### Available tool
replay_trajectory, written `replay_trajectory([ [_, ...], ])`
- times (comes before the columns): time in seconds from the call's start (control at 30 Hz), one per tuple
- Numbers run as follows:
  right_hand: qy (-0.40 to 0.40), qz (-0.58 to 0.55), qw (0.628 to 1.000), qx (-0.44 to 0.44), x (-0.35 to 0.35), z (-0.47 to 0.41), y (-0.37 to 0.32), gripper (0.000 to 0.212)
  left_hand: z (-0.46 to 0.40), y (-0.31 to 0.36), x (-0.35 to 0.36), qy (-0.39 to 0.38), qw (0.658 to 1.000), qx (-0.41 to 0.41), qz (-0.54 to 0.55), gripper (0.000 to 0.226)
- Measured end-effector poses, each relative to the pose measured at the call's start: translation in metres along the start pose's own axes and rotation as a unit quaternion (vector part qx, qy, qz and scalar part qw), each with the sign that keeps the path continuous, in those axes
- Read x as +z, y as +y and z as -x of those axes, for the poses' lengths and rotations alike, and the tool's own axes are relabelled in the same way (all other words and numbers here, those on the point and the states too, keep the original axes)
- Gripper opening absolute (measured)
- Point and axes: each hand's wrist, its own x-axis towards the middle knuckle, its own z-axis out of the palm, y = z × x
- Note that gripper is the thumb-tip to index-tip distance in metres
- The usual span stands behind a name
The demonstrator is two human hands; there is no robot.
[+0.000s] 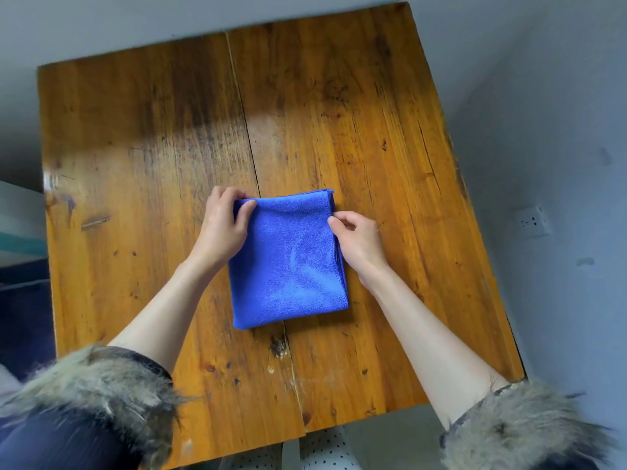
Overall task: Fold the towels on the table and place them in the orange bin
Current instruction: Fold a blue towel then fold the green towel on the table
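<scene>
A blue towel (290, 262) lies folded into a rectangle near the middle of the wooden table (142, 137). My left hand (224, 225) pinches its far left corner, thumb on top of the cloth. My right hand (358, 239) sits at the towel's right edge near the far corner, fingers curled and pinching the stacked layers there. The orange bin is not in view.
The table's far half is bare wood with a crack running down the middle. Grey wall surrounds it, with a white socket (531, 221) at the right. A dark shelf or furniture edge (20, 239) stands at the left. Fur cuffs (101, 388) cover my forearms near the front edge.
</scene>
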Motion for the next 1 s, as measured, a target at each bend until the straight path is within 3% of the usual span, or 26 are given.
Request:
replay_trajectory([
  [0.1, 0.013, 0.016, 1.0, -0.009, 0.0, 0.01, 0.002, 0.023, 0.006, -0.003, 0.001, -0.004, 0.999, 0.04, -0.002, 0.026],
  [0.23, 0.088, 0.139, 0.983, -0.078, 0.005, 0.042, 0.02, 0.039, 0.034, 0.003, 0.006, 0.082, 0.979, 0.148, -0.115, 0.042],
  [0.33, 0.126, 0.323, 0.9, -0.264, 0.018, 0.063, 0.039, 0.048, 0.07, 0.005, 0.026, 0.048, 0.96, 0.206, -0.181, 0.044],
  [0.43, 0.056, 0.411, 0.842, -0.344, 0.031, 0.059, 0.052, 0.051, 0.081, -0.002, 0.039, 0.004, 0.954, 0.184, -0.237, 0.047],
  [0.63, 0.026, 0.45, 0.831, -0.325, 0.024, 0.037, 0.069, 0.058, 0.074, -0.011, 0.045, -0.048, 0.93, 0.187, -0.312, 0.051],
  [0.9, 0.088, 0.433, 0.816, -0.374, 0.028, 0.018, 0.034, 0.057, 0.054, -0.011, 0.029, 0.009, 0.94, 0.188, -0.285, 0.049],
  [1.0, 0.081, 0.452, 0.813, -0.358, 0.032, -0.007, 0.027, 0.06, 0.043, -0.016, 0.033, -0.007, 0.942, 0.17, -0.289, 0.053],
])
